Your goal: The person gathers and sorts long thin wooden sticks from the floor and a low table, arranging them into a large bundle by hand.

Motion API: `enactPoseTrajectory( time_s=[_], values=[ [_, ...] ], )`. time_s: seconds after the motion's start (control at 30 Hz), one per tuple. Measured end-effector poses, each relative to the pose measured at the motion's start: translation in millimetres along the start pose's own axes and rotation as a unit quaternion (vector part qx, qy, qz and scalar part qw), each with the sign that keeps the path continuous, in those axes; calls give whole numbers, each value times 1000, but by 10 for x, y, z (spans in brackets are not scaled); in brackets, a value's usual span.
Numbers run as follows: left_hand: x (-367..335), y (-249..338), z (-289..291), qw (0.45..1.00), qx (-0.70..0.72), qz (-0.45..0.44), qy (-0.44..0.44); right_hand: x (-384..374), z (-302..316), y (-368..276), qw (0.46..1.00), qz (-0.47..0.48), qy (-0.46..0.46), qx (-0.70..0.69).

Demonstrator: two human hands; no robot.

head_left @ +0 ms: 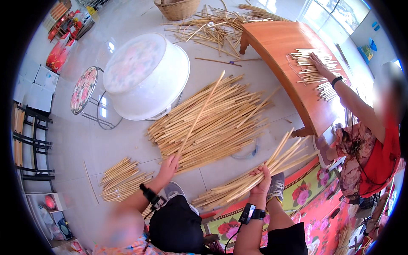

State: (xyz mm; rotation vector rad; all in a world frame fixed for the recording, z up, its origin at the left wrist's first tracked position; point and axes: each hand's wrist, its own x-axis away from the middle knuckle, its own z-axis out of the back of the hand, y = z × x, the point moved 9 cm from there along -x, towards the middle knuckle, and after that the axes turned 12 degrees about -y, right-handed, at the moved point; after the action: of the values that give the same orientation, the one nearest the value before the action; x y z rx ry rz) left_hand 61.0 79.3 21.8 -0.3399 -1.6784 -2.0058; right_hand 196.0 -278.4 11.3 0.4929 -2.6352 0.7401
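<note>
My left hand (169,166) is closed around the lower end of one long pale stalk (202,111), which slants up and away over a big pile of stalks (208,123) on the floor. In my right hand (260,177) is a loose bundle of stalks (238,185), gripped near its middle, with the ends fanning out to the upper right. A smaller pile of short stalks (121,178) lies on the floor, left of my left hand.
A co-worker's hand (318,63) rests on stalks on a wooden table (276,42) at the right. Left of the big pile stands a white plastic tub (148,85), near a round floral stool (84,90). Farther back are a wicker basket (176,10) and scattered stalks (221,27).
</note>
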Motion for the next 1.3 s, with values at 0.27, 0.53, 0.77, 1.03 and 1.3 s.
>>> enactPoseTrajectory(
  time_s=[0.27, 0.53, 0.77, 1.03, 1.3],
  values=[
    [-1944, 2460, 453, 973, 87, -181, 115, -15, -1, 93, 999, 13, 27, 33],
    [-1417, 1787, -560, 879, -358, -313, 42, 15, 288, 54, 996, 6, 58, 65],
    [-494, -285, -919, 826, -539, -118, -113, 41, 361, 24, 986, -4, 95, 140],
    [-359, -593, -1019, 783, -610, -116, -40, 32, 449, 57, 983, -15, 98, 154],
    [-385, -591, -982, 782, -612, -102, -54, 26, 441, 96, 984, -19, 99, 145]
  ],
)
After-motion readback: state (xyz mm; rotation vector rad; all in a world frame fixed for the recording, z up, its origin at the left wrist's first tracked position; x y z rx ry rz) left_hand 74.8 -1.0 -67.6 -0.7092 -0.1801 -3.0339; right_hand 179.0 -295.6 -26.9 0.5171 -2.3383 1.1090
